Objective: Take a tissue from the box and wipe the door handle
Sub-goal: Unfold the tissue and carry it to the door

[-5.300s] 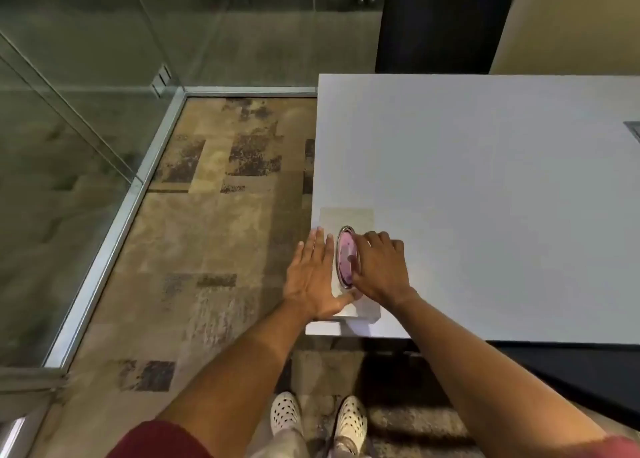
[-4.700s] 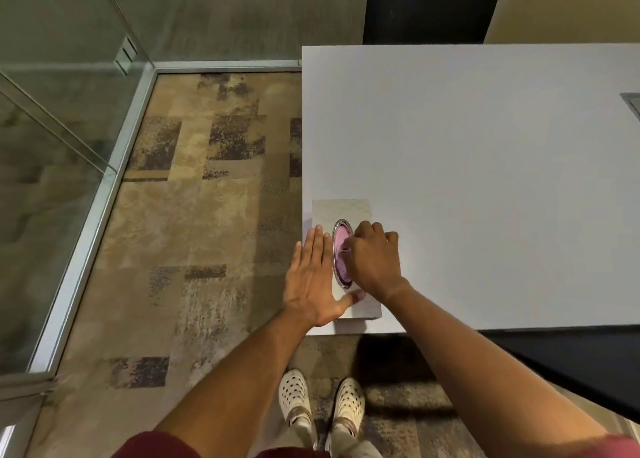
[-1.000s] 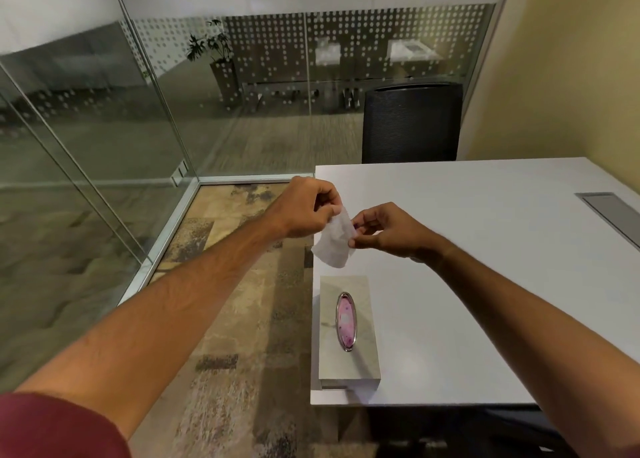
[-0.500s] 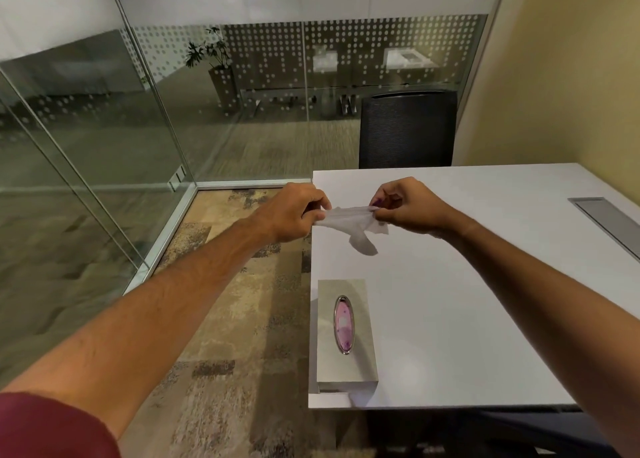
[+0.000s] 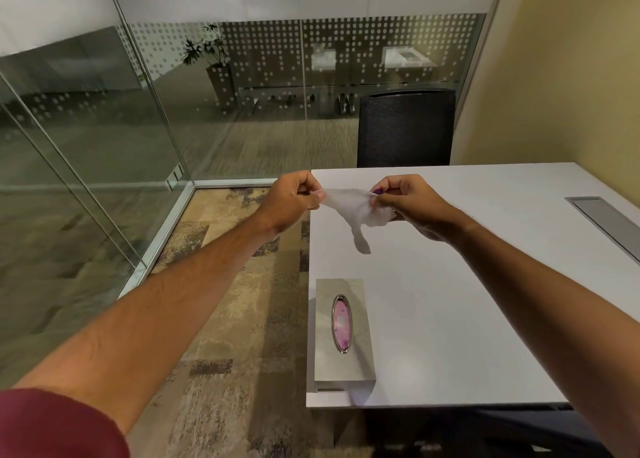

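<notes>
Pinching a white tissue (image 5: 356, 205) stretched between them, the left hand (image 5: 292, 199) and right hand (image 5: 405, 199) hover above the white surface (image 5: 485, 284); the tissue box (image 5: 343, 333) sits at its near-left corner.

The tissue (image 5: 356, 206) is stretched between the left hand (image 5: 291, 199) and the right hand (image 5: 407, 199), above the table (image 5: 485, 284). The tissue box (image 5: 343, 333) sits on the table's near left corner, below the hands. A chair (image 5: 405, 128) stands behind the table, with glass walls (image 5: 104, 128) to the left and beyond
</notes>
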Motion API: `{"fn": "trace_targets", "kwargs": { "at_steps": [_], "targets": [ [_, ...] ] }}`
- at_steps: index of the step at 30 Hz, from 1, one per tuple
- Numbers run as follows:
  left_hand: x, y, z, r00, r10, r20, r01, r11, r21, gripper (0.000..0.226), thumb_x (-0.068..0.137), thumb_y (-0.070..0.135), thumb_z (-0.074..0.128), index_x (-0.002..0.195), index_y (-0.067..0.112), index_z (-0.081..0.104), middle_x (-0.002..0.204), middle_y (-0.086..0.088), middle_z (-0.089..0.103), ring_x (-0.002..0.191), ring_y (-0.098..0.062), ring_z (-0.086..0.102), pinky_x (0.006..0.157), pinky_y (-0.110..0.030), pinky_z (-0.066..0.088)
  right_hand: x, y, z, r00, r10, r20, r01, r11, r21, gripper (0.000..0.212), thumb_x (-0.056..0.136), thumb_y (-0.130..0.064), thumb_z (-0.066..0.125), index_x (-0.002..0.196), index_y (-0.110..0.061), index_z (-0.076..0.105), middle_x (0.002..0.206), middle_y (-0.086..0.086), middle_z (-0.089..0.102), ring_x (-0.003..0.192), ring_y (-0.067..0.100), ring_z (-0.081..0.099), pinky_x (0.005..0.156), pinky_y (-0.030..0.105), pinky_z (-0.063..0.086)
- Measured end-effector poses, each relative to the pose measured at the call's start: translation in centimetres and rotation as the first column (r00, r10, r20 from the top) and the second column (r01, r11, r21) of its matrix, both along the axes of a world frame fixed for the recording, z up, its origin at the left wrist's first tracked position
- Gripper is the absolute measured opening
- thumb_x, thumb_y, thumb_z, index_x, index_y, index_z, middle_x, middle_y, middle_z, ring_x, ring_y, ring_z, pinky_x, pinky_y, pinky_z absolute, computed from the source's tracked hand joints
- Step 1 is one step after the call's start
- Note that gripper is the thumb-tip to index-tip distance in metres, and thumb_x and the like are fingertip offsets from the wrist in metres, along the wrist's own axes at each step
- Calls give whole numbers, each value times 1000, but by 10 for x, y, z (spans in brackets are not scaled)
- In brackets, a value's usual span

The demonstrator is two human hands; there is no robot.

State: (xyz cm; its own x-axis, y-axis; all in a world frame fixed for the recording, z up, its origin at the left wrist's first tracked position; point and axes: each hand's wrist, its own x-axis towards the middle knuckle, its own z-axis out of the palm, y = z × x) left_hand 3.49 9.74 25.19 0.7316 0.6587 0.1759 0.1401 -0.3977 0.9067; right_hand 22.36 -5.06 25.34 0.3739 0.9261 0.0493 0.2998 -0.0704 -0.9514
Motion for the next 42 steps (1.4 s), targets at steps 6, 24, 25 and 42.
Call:
{"fn": "trace_targets", "kwargs": {
  "at_steps": [6,24,25,42],
  "targets": [
    [9,-3,-4,984,55,170,-10,967,-254,22,93,-5,58,76,10,60,79,-3,67,83,-19,70,79,-36,61,-10,3,-2,960,77,-270,-56,995,88,22,95,-7,55,82,-11,72,85,6,73,79,18,69,69,29,57],
    [-5,9,-10,998,11,-60,13,920,392,12,87,1,66,86,13,69,85,1,66,78,-8,59,68,-23,51,3,-3,4,761,95,642,-23,993,-119,20,81,-15,76,101,-12,75,93,0,73,71,2,65,60,7,50],
    [-5,8,-10,996,-9,-83,49,870,490,11,87,-1,66,88,9,70,86,-2,67,77,-10,59,68,-22,50,3,-3,5,710,88,699,-17,994,-108,21,82,-16,76,102,-11,75,95,1,73,70,0,62,60,5,46],
    [-8,8,-9,1000,15,-10,-7,842,539,5,86,7,70,87,12,70,82,3,67,73,-5,61,67,-19,52,2,-14,16,747,18,665,33,997,-64,16,83,-15,75,99,-11,75,97,2,73,79,9,67,68,12,53]
  ]
}}
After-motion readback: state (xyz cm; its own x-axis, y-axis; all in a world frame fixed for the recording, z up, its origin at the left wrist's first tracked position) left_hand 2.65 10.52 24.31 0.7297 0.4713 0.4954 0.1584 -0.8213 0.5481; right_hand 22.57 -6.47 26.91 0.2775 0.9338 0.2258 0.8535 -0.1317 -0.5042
